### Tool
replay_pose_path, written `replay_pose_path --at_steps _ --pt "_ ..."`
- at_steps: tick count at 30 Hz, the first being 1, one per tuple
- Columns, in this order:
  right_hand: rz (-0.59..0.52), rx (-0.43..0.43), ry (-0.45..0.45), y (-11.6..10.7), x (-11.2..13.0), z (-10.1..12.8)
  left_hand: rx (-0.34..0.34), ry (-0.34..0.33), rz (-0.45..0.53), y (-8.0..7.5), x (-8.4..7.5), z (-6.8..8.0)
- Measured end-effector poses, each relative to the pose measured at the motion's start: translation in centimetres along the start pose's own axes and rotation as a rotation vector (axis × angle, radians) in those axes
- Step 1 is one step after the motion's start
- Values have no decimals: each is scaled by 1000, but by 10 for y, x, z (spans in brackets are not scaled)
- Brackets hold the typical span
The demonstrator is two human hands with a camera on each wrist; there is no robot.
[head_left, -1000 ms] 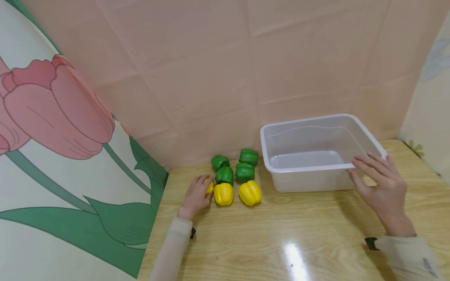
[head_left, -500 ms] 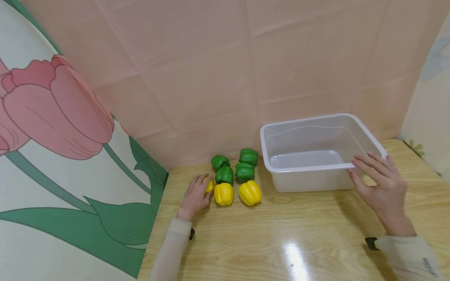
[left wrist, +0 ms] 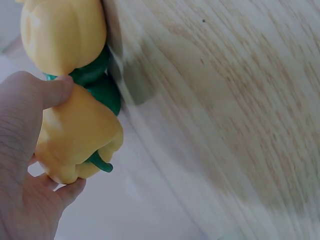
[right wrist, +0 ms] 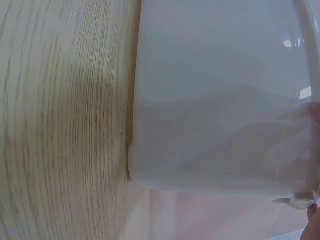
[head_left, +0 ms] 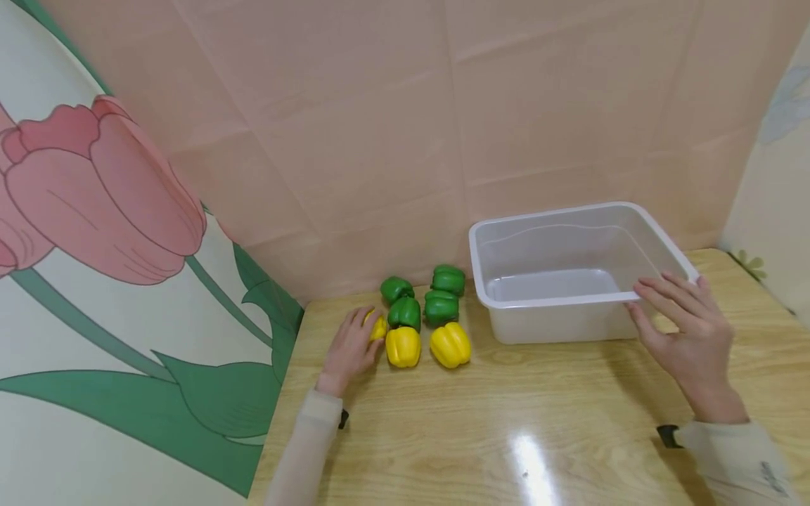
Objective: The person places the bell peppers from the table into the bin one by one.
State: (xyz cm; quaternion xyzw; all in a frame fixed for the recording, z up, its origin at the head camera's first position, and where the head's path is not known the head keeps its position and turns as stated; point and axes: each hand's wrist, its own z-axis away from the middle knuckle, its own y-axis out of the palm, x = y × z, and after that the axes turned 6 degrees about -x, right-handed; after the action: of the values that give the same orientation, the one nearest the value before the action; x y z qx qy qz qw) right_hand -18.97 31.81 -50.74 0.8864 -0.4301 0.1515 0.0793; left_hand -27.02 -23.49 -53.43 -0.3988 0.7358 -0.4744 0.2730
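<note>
My left hand (head_left: pixel 348 351) grips a yellow bell pepper (left wrist: pixel 82 130) at the left end of a cluster, thumb on one side and fingers on the other. The pepper's green stem shows in the left wrist view. Right beside it is a second yellow bell pepper (head_left: pixel 403 347), and a third yellow pepper (head_left: pixel 451 345) lies a little to the right. My right hand (head_left: pixel 690 337) holds the front right corner of a whitish plastic bin (head_left: pixel 557 325), fingers over its rim and thumb against the outer wall. Inside, the bin's floor shows bare.
Several green bell peppers (head_left: pixel 441 307) lie behind the yellow ones, close to the pink wall covering (head_left: pixel 354 176). The wooden tabletop (head_left: pixel 443 436) stretches out in front. A wall with painted tulips (head_left: pixel 107 204) borders the left side.
My left hand shifts slightly up and left with the yellow pepper, more of which now shows between the fingers. The right hand and the bin stay in place.
</note>
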Motion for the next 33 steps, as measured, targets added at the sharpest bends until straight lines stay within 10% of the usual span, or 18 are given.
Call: replay_pose_path --at_steps 33 --pt "11 4 -11 -1 -1 1 -146 90 -21 -20 -12 -12"
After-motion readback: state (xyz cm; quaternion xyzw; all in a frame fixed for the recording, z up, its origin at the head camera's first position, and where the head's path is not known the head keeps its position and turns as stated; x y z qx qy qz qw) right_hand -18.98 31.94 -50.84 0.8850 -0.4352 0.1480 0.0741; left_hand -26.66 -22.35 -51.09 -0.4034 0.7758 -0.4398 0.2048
